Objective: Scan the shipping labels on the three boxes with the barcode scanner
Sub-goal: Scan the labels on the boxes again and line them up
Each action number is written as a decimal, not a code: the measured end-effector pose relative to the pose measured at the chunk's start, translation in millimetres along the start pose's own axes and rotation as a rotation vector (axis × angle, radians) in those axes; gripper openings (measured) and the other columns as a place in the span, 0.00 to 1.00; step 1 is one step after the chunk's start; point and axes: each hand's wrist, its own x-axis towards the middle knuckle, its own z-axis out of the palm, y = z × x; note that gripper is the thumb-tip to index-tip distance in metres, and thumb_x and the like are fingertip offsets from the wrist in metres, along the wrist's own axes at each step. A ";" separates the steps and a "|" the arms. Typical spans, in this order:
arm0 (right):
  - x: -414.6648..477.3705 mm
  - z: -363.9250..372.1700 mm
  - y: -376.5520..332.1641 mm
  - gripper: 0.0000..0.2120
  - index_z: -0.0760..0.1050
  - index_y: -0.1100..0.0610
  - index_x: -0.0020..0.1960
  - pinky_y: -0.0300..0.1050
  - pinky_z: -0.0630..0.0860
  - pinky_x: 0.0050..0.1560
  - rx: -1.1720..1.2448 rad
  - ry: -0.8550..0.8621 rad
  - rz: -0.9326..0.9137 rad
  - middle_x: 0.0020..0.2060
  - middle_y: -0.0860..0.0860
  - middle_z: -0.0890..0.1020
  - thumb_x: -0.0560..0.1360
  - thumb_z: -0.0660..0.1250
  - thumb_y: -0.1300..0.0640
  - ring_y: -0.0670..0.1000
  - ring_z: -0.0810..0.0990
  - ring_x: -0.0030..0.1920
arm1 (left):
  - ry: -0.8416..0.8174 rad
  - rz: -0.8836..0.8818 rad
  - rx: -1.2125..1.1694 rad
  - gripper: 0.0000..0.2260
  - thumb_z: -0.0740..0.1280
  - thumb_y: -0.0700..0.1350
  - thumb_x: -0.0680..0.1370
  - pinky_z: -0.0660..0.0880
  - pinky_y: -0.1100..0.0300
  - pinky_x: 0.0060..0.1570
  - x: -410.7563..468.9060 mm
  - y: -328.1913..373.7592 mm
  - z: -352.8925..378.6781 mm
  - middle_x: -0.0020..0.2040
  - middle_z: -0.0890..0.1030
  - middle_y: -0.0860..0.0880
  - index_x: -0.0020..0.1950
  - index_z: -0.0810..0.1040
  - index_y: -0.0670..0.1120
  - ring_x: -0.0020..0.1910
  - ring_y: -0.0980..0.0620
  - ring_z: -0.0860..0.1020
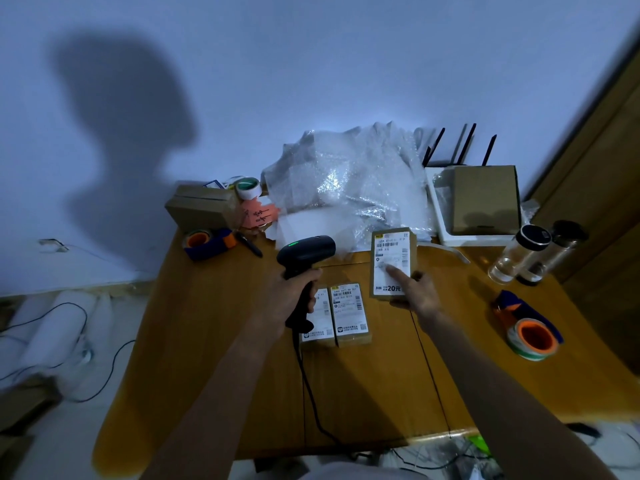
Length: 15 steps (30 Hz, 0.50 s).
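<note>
Left hand clenched round barcode scanner grip, green light on top. Right hand grasping third box, raised, label facing me. Two boxes flat on counter, touching.

Head camera looks steeply down at table.

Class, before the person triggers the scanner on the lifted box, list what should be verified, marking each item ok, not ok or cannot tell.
1. Barcode scanner gripped in left hand: ok.
2. Green indicator lit on scanner: ok.
3. Lifted box held by right hand: ok.
4. Its shipping label faces the camera: ok.
5. Thumb clear of barcode: cannot tell.
6. Two other boxes lying label-up on the table: ok.
</note>
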 end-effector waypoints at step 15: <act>29.4 -36.9 79.8 0.22 0.78 0.64 0.60 0.48 0.81 0.37 -0.183 0.002 0.202 0.53 0.61 0.86 0.75 0.75 0.49 0.61 0.86 0.51 | 0.099 -0.083 -0.045 0.07 0.72 0.44 0.77 0.74 0.57 0.33 -6.9 -28.2 -5.3 0.31 0.77 0.46 0.43 0.78 0.41 0.26 0.50 0.73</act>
